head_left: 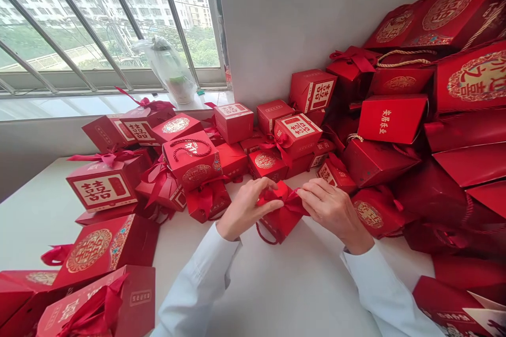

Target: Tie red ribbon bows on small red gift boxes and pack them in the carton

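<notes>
In front of me on the white table sits a small red gift box (pixel 281 229) with a dark red cord handle hanging at its near side. A red ribbon (pixel 291 201) is gathered on its top. My left hand (pixel 251 204) is closed at the box's left side, its thumb laid against the ribbon near the middle; some of its fingertips are hidden behind the box. On the right, my right hand (pixel 330 209) pinches the ribbon between thumb and fingers, with the other fingers curled in.
Red boxes with bows, such as a ribboned box (pixel 100 187), are heaped on the left. More boxes pile high on the right, among them a larger box (pixel 391 118). The white table (pixel 276 295) meets a wall and a barred window, where a plastic-wrapped cup (pixel 179 89) stands on the sill.
</notes>
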`<control>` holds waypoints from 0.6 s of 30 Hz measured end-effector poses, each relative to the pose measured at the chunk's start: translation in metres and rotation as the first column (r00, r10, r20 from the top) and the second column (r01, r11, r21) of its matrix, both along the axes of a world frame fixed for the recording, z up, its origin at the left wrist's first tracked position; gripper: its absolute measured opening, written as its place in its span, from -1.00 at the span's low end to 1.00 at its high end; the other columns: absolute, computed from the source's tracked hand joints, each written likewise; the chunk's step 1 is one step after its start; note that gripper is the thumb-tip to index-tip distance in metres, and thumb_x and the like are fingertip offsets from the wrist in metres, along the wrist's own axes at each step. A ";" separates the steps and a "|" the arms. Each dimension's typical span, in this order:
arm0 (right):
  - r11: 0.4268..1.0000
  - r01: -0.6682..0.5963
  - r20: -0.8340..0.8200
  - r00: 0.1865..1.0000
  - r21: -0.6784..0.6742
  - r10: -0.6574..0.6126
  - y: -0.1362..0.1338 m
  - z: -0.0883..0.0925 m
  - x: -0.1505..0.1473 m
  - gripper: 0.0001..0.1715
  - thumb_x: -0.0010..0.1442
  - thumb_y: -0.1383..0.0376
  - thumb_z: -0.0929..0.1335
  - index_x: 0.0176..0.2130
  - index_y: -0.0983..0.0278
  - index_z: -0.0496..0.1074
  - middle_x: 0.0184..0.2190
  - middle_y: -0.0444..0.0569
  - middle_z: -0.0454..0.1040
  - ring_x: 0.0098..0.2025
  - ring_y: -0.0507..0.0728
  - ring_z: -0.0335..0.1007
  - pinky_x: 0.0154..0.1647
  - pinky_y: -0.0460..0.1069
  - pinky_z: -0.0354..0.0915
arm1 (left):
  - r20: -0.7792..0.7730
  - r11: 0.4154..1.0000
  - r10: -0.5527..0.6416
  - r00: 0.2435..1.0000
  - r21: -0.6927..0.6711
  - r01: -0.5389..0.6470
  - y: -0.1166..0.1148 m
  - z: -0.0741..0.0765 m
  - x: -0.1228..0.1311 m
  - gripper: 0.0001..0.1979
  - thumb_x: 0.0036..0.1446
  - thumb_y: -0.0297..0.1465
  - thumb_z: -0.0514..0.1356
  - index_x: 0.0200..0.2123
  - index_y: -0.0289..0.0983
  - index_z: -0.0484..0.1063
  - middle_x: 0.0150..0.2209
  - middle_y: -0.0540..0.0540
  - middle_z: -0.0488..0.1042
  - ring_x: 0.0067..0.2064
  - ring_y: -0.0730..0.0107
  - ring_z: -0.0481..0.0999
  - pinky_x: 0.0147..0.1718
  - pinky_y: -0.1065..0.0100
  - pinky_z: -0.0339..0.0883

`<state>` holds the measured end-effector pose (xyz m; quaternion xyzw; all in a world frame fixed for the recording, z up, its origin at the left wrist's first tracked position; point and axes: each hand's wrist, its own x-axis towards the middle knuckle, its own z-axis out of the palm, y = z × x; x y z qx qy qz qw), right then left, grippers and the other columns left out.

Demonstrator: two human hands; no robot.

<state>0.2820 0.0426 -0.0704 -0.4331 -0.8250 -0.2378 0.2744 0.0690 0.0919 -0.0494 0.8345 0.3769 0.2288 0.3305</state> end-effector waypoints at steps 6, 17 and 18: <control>1.000 -0.017 -0.017 1.000 -0.003 0.017 0.001 -0.001 -0.001 -0.77 0.20 0.54 0.25 -0.34 0.31 0.44 -0.37 -0.01 0.49 -0.26 0.11 0.36 -0.32 -0.02 0.24 | -0.033 1.000 -0.007 0.999 0.010 0.007 0.008 0.000 -0.007 -0.84 0.17 -0.30 0.12 -0.27 -0.24 0.44 -0.33 -0.01 0.49 -0.31 0.41 0.39 -0.30 0.39 0.23; 0.874 -0.265 -0.469 0.882 -0.408 0.049 0.002 0.003 0.002 -0.89 0.15 0.42 0.34 -0.39 0.22 0.39 -0.17 -0.02 0.42 -0.08 0.16 0.32 -0.09 0.08 0.29 | 0.085 0.981 0.073 0.994 -0.184 -0.057 0.007 -0.008 -0.001 -0.66 0.15 -0.13 0.10 -0.41 -0.31 0.38 -0.48 0.04 0.32 -0.49 0.54 0.19 -0.55 0.50 0.11; 0.857 -0.286 -0.497 0.867 -0.429 0.040 0.003 0.003 0.002 -0.89 0.16 0.40 0.34 -0.40 0.23 0.38 -0.17 -0.02 0.42 -0.09 0.16 0.33 -0.08 0.08 0.28 | 0.084 0.980 0.082 0.993 -0.190 -0.064 0.007 -0.008 0.000 -0.65 0.14 -0.12 0.10 -0.43 -0.31 0.37 -0.49 0.04 0.30 -0.50 0.55 0.18 -0.56 0.50 0.09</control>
